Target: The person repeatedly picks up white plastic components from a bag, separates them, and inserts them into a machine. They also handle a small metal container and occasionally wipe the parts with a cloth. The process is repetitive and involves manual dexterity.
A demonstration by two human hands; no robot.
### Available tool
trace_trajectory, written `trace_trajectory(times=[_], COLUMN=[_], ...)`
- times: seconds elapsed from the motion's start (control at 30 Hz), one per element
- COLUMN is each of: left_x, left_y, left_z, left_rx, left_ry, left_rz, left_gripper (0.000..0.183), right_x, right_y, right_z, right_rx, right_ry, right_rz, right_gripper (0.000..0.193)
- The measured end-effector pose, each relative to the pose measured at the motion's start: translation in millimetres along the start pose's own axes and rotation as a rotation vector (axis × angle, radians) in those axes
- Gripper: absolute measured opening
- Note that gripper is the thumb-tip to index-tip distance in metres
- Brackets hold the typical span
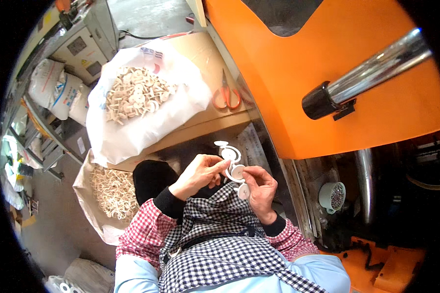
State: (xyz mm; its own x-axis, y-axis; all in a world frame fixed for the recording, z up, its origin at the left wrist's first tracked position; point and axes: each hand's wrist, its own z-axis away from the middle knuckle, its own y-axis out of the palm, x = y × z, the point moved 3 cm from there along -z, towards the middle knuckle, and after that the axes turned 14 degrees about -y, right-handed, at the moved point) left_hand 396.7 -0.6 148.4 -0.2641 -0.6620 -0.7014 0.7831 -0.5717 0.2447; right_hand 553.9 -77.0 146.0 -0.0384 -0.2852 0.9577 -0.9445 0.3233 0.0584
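Note:
Between my hands, above my lap, is a white moulded plastic sprue with several round discs along a curved runner. My left hand is closed on its left side, thumb and forefinger together at the runner. My right hand pinches the right side, close to the middle disc. A lower disc hangs beside the right fingers. Ahead to the left, a white plastic sack lies opened out, holding a heap of cream discs with stems. My fingers partly hide where the parts join.
Red-handled scissors lie on the cardboard beside the sack. A lower bag holds thin curved runners. At the right stand an orange machine panel, a chrome bar and a pale cup. Full sacks stand far left.

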Motion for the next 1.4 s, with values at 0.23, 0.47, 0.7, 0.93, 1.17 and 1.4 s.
trace_trajectory(times=[0.23,0.47,0.7,0.93,1.17,1.4], left_x=[-10,7,33,29,40,53], left_y=[13,10,5,24,31,31], left_z=[32,44,34,34,38,40], left_rx=[-0.063,-0.336,-0.358,-0.328,-0.373,-0.259], left_ry=[0.222,0.328,0.415,0.432,0.385,0.354], left_rz=[0.168,0.290,0.345,0.156,0.097,0.214], left_gripper=[0.022,0.014,0.011,0.015,0.013,0.017], right_x=[20,56,63,4,-15,-9], right_y=[2,-27,-52,-68,-75,-74], right_z=[-9,-20,12,59,78,88], right_rx=[0.237,0.168,0.240,0.331,0.329,0.383], right_ry=[-0.146,-0.321,-0.167,-0.207,-0.244,-0.252], right_rz=[-0.080,0.156,0.236,0.435,0.519,0.586], right_gripper=[0.012,0.012,0.009,0.015,0.013,0.014])
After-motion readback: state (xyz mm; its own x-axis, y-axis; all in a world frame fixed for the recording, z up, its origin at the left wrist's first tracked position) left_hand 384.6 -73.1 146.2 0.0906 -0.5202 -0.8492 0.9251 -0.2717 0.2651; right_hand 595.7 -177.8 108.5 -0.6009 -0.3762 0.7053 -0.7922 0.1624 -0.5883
